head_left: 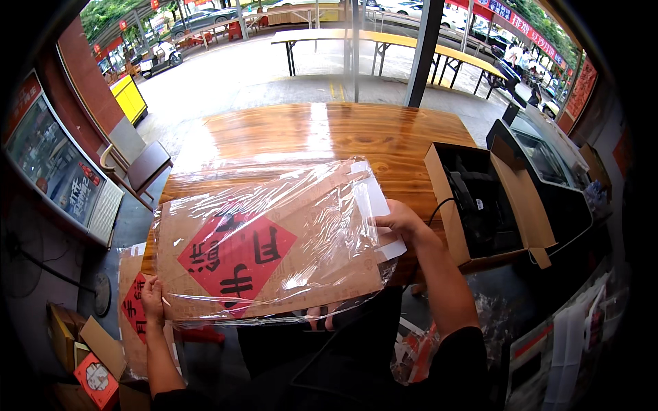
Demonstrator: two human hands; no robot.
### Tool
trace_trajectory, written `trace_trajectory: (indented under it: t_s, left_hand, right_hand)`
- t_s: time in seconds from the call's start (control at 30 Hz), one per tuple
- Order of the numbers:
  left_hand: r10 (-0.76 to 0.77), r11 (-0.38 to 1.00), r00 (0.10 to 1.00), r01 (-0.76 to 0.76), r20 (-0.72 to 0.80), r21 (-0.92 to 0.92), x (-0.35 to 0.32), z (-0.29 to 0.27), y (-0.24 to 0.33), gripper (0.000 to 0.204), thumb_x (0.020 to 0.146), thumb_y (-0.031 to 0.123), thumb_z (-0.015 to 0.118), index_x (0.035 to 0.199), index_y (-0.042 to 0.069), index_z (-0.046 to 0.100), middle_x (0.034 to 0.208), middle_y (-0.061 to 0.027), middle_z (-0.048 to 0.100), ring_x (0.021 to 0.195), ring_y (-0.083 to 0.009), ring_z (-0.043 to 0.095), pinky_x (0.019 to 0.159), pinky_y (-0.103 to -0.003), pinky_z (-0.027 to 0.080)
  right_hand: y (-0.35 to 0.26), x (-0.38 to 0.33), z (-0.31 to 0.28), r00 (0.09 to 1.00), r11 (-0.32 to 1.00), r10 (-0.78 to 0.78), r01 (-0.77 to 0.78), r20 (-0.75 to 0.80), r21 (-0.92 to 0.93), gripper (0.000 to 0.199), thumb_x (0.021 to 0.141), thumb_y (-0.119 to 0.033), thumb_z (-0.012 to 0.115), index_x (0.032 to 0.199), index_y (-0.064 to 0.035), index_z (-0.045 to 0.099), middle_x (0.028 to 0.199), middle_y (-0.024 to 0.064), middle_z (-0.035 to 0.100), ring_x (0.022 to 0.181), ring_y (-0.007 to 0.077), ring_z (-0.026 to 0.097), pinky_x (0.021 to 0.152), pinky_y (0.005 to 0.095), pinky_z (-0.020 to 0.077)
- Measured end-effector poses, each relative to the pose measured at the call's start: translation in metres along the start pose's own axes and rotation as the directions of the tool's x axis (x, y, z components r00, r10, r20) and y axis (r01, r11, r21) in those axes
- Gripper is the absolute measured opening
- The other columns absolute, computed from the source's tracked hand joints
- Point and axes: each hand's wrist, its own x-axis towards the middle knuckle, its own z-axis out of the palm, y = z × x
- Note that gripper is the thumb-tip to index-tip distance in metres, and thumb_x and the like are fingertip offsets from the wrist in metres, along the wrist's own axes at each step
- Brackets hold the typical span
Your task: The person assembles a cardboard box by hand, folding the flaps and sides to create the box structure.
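- A flat brown cardboard package (267, 257), wrapped in clear film, was held over the near edge of the wooden table (343, 133).
- Its left edge was gripped by the left hand (152, 300).
- Its right end was gripped by the right hand (401, 222); the fingertips were hidden beneath.
- The open carton (490, 202) at the table's right held dark, indistinct contents.

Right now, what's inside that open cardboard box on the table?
The cardboard box holds something black, maybe a machine, with a black cable running out over its edge. The deeper parts are too dark to make out.
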Motion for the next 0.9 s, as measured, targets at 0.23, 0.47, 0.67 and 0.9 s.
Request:
trace_trajectory:
  t_s: [0.23, 0.47, 0.67, 0.9]
  left_hand:
    - [-0.031, 0.994, 1.0, 0.031, 0.007, -0.102, -0.003, -0.006, -0.012, 0.031, 0.109, 0.032, 0.057, 0.119, 0.003, 0.065, 0.097, 0.001, 0.067, 0.084, -0.0066, 0.06, 0.078, -0.022, 0.05]
    - [-0.364, 0.778, 0.862, 0.489, 0.352, -0.395, 0.045, -0.035, 0.008, 0.05, 0.108, 0.051, 0.05, 0.107, 0.004, 0.066, 0.089, -0.0054, 0.072, 0.077, -0.0172, 0.068, 0.073, -0.032, 0.057]
    - [-0.367, 0.868, 0.91, 0.409, 0.19, -0.282, 0.048, 0.01, 0.023, 0.041, 0.108, 0.045, 0.05, 0.089, 0.011, 0.065, 0.085, -0.0045, 0.072, 0.076, -0.0197, 0.067, 0.07, -0.035, 0.055]
    - [-0.376, 0.773, 0.927, 0.312, -0.002, -0.552, 0.089, -0.026, -0.014, 0.04, 0.107, 0.042, 0.053, 0.073, 0.02, 0.054, 0.059, 0.0057, 0.049, 0.046, -0.0099, 0.045, 0.042, -0.025, 0.036]
  right_hand:
    - [0.009, 0.0, 0.006, 1.0, 0.993, 0.02, -0.017, -0.024, 0.12, 0.051, 0.086, -0.006, 0.083, 0.129, 0.0028, 0.058, 0.113, 0.0109, 0.07, 0.1, 0.0187, 0.069, 0.087, 0.0336, 0.0588]
    - [0.005, -0.025, 0.008, 0.995, 0.984, -0.092, 0.087, 0.025, 0.156, 0.053, 0.085, -0.008, 0.083, 0.131, 0.0022, 0.057, 0.115, 0.0093, 0.069, 0.099, 0.0169, 0.068, 0.089, 0.0323, 0.0577]
    - [0.006, -0.039, -0.001, 0.992, 0.974, -0.124, 0.123, -0.007, 0.189, 0.055, 0.086, -0.008, 0.084, 0.133, 0.002, 0.057, 0.115, 0.0086, 0.069, 0.101, 0.0166, 0.068, 0.091, 0.0316, 0.0567]
    - [0.005, -0.044, -0.01, 0.973, 0.987, -0.148, 0.157, -0.179, 0.035, 0.057, 0.083, -0.003, 0.084, 0.133, 0.0038, 0.058, 0.118, 0.0117, 0.07, 0.104, 0.0188, 0.068, 0.093, 0.0332, 0.0567]
